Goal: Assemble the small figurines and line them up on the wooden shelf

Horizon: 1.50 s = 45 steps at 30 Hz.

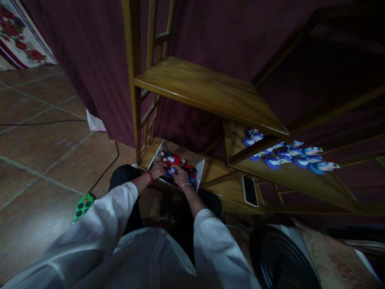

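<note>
A shallow white box (200, 170) sits on the low wooden shelf in front of me, with several small figurines in red, black and blue (177, 159) lying in it. My left hand (158, 169), with a red bead bracelet at its wrist, reaches over the box's left side. From the near right comes my right hand (181, 177), a pale bracelet on its wrist. Between the fingertips of both hands is a small blue and white figurine (171, 171). The fingers look closed on it, though dim light blurs the detail.
Several blue and white figurines (290, 154) stand on a shelf to the right. A phone (250, 191) lies on the low shelf. Above the box juts a wooden shelf board (207, 92). A green power strip (83, 206) is on the tiled floor; a black round object (281, 257) stands lower right.
</note>
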{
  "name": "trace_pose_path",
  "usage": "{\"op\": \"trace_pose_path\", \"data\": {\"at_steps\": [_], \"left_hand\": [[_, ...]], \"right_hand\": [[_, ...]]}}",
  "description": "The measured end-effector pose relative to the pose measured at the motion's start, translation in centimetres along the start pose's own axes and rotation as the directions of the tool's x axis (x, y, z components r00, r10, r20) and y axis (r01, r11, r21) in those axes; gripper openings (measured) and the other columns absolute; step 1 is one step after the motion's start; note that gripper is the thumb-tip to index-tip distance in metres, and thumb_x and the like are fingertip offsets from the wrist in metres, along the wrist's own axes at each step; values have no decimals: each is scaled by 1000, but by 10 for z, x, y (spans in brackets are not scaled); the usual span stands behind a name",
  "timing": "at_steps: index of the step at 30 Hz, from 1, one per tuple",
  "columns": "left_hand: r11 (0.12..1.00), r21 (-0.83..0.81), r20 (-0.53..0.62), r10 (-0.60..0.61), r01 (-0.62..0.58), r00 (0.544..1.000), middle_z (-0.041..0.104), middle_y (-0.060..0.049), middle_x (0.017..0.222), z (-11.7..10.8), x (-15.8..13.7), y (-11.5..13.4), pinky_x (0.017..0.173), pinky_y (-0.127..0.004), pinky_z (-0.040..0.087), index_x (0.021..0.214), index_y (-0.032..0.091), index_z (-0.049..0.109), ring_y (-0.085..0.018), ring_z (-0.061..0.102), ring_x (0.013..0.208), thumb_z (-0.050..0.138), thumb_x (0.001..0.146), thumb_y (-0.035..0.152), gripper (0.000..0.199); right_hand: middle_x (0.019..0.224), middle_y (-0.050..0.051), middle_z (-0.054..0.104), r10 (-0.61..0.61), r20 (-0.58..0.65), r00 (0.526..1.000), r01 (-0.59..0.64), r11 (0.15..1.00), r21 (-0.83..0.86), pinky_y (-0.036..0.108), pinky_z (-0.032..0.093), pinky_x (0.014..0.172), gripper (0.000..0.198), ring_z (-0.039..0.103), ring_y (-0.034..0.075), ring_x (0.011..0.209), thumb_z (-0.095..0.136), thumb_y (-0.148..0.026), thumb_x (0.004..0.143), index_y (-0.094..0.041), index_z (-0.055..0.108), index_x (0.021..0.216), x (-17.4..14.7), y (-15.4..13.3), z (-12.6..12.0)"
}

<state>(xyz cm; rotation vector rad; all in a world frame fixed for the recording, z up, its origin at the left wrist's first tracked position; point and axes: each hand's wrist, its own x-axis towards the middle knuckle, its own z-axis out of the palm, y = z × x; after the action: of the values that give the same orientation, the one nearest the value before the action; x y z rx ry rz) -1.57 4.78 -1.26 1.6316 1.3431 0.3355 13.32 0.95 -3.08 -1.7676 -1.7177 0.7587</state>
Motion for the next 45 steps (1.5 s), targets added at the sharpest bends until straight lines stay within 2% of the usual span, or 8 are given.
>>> {"op": "trace_pose_path", "data": {"at_steps": [4,10,15,21,26,29,36,45], "left_hand": [[995,98,7,27,-28,1000,66,-1,85,5,6,-7,80,-24,43,85,17,68,-16,57,84,60,65,15,22],[991,128,-28,42,-38,999,65,-4,87,9,5,-12,77,-25,45,89,18,68,-16,58,80,58,66,18,24],[989,142,-57,57,-48,997,65,-5,84,10,1,-10,75,-25,45,87,16,67,-16,57,78,58,68,20,21],[984,175,-66,43,-31,997,65,-5,87,8,-3,-3,75,-23,45,89,16,67,-16,58,80,56,70,17,22],[977,209,-69,54,-39,996,65,-5,84,8,-4,-1,76,-24,45,85,16,66,-16,59,81,55,70,17,19],[971,233,-73,66,-47,995,65,-5,86,10,-3,-3,76,-24,46,86,15,66,-16,59,81,54,71,16,19],[953,299,-65,80,-58,995,64,-3,91,12,-2,-5,76,-22,46,92,17,64,-15,59,84,55,70,17,24],[926,368,-49,114,-88,992,64,-4,93,13,-3,-3,78,-23,46,95,17,61,-15,59,85,54,70,14,26]], "right_hand": [[87,-4,65,-58,9,998,58,997,-42,27,46,75,34,59,15,75,54,-10,68,-31,63,94,-1,1,-1],[83,-3,66,-74,14,997,75,994,-78,28,46,74,33,59,16,73,57,-12,68,-31,63,94,-2,-3,-2],[88,-3,66,-86,28,996,88,990,-108,28,44,78,32,59,17,80,58,-12,69,-32,63,93,-3,-6,-4],[93,3,65,-88,43,995,95,972,-214,30,43,79,38,59,19,81,57,-13,70,-27,58,105,-3,-8,-5],[96,4,63,-101,81,992,118,959,-256,29,43,80,34,58,18,82,56,-11,71,-24,58,102,-4,-9,-6],[99,3,62,-89,103,991,115,952,-283,27,42,81,35,57,17,86,56,-10,70,-25,56,102,-3,-11,-6],[91,3,63,-44,152,987,97,925,-367,24,41,76,31,58,16,85,54,-12,74,-24,53,102,-4,-20,-8],[96,4,63,-14,186,983,93,900,-425,24,41,77,37,58,16,88,53,-12,74,-23,50,109,-4,-23,-9]]}}
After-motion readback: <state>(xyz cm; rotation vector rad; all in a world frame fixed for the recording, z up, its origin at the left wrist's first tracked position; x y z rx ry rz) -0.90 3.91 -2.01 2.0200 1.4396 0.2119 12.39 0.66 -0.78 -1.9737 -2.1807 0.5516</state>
